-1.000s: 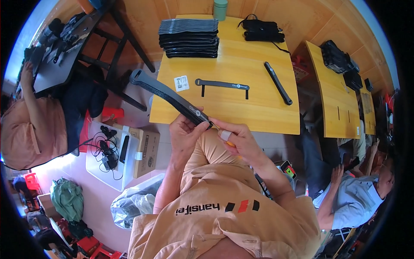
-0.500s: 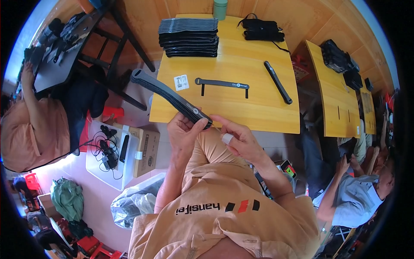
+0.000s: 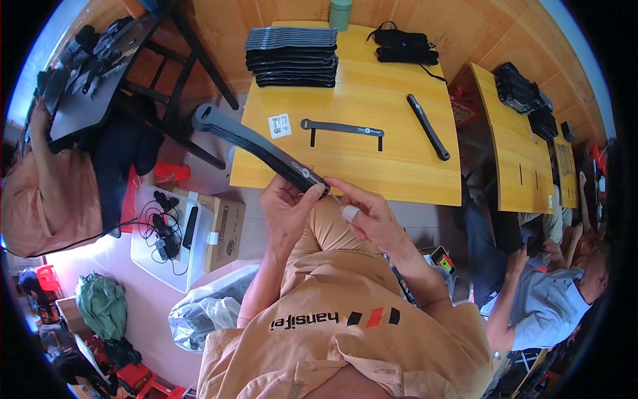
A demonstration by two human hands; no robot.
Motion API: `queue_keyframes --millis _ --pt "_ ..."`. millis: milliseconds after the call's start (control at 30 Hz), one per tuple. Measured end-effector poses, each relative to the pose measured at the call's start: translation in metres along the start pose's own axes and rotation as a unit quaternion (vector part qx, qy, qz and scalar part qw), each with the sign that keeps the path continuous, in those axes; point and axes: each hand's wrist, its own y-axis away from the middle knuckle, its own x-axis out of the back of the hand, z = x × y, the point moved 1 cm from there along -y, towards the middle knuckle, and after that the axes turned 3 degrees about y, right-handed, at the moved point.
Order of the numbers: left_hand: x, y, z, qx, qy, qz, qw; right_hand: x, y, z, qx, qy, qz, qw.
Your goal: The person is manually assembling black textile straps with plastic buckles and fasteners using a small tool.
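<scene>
My left hand (image 3: 287, 207) is closed round the near end of a bundle of dark grey straps (image 3: 266, 151). The stack slants up and away to the left, its rounded far end showing a slot. At the near end, my right hand (image 3: 367, 211) has its index fingertip against the straps, close to my left thumb. Its other fingers are curled, and a white wrap covers part of one digit. Whatever it pinches is too small to make out. Beyond my hands, a single grey strap (image 3: 342, 128) lies on the yellow table (image 3: 399, 173) with two short black strips beneath it.
Another dark strap (image 3: 428, 126) lies at the table's right. Farther back are a tall pile of straps (image 3: 292, 58), a black pouch (image 3: 407, 48) and a green canister (image 3: 339, 14). A white label (image 3: 280, 126) sits left. A bin (image 3: 166, 256) holds cables. Other people sit on both sides.
The strap bundle has swung slightly, its far end shifting a little left and up. Both hands stay almost in the same place. The person at the right has bent an arm differently.
</scene>
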Motion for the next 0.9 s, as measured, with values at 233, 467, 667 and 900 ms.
queue_keyframes --millis 233,467,667,900 --pt "-0.008 0.004 0.002 -0.036 -0.048 0.022 0.998 -0.01 -0.002 0.009 0.047 0.02 0.061 0.997" --pt "-0.004 0.004 0.0 -0.034 -0.046 0.018 0.998 -0.004 -0.011 0.016 0.117 0.089 0.063 0.987" --pt "0.003 -0.003 0.005 0.016 -0.013 -0.044 0.999 0.009 -0.005 0.006 -0.091 -0.202 -0.012 0.975" --pt "0.004 -0.006 0.003 0.054 0.014 -0.036 0.998 -0.002 -0.013 0.019 0.245 0.228 0.115 0.935"
